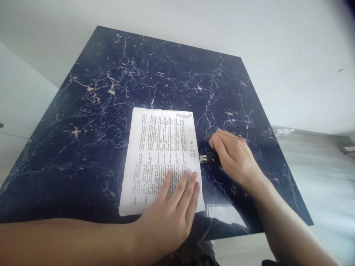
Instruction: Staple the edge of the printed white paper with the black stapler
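Observation:
A printed sheet of paper (pixel 163 147), or a thin stack, lies on the table with its rows of text running sideways. A barcode sits in its far right corner, and handwriting runs along the right margin. Resting flat on the lower right part of the sheet is my left hand (pixel 173 218), fingers stretched out. At the sheet's right edge a black stapler (pixel 210 157) shows its metal front end against the margin. My right hand (pixel 235 155) is closed in a fist at the stapler's back part and hides most of it.
The dark blue marble-patterned table (pixel 155 74) carries a small pale scrap (pixel 111 92) at the far left. A rectangular bright patch (pixel 226 214) lies near the front edge. White wall rises behind the table, and a clear plastic piece (pixel 283 131) lies beyond its right edge.

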The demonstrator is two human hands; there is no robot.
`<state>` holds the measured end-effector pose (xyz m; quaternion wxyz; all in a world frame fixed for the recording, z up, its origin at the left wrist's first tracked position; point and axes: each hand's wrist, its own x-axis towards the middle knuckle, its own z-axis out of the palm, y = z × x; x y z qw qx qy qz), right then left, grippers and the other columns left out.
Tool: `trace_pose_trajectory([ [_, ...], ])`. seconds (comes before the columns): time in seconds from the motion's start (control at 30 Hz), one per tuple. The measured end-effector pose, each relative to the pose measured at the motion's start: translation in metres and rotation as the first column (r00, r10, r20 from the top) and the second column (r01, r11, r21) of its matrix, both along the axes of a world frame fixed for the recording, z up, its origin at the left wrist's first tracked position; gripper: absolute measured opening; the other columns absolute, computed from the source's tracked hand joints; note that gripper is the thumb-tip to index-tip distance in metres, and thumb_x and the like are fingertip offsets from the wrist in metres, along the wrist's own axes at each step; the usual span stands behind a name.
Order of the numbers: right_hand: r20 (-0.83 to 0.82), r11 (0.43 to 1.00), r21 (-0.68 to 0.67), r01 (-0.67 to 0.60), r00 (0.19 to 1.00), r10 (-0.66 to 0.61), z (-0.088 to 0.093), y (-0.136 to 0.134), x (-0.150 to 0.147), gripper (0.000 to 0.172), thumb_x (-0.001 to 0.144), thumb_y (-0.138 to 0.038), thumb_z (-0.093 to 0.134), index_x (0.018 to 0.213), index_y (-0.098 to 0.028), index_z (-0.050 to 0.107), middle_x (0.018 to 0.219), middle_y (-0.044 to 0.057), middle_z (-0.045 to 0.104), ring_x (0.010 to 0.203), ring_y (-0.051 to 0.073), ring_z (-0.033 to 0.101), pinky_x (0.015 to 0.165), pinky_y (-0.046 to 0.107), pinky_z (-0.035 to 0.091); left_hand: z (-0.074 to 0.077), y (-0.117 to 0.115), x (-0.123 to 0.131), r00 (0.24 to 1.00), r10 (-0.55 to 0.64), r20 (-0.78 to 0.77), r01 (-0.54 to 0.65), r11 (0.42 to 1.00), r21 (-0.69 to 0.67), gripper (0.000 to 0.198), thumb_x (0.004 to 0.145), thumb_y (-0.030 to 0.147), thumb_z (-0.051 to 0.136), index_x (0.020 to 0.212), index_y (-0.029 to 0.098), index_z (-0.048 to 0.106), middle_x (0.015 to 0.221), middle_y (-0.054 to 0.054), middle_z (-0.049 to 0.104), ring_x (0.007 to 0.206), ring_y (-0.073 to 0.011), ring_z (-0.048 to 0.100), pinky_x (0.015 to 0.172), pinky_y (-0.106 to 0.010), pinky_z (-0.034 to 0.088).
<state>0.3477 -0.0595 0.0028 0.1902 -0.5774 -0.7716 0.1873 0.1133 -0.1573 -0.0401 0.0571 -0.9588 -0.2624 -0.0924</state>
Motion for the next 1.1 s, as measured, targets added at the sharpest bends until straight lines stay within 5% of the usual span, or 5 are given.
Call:
trace_pose_trajectory([
  [0.2, 0.035, 1.000, 0.003, 0.000, 0.999, 0.000, -0.0013, -0.0009, -0.0007, 0.041, 0.109, -0.034, 0.036, 0.069, -0.024, 0.034, 0.067, 0.003, 0.052, 0.061, 0.018, 0.047, 0.061, 0.037, 0.033, -0.0029, -0.0012, 0.0005, 1.000, 0.003, 0.012, -0.003, 1.000, -0.005, 0.062, 0.101, 0.031, 0.050, 0.153, -0.001, 0.045, 0.160, -0.028, 0.042, 0.149, -0.0451, 0.040, 0.117, -0.065, 0.035],
  [1.1, 0.144, 0.996, 0.046, -0.082, 0.987, 0.075, -0.0051, 0.0007, -0.0030, 0.038, 0.108, -0.027, 0.037, 0.071, -0.023, 0.034, 0.067, 0.002, 0.050, 0.061, 0.016, 0.044, 0.060, 0.035, 0.032, -0.0035, -0.0018, -0.0011, 0.999, -0.011, 0.036, 0.011, 1.000, 0.006, 0.059, 0.103, 0.030, 0.047, 0.151, -0.005, 0.047, 0.157, -0.030, 0.045, 0.146, -0.0452, 0.045, 0.112, -0.064, 0.041],
])
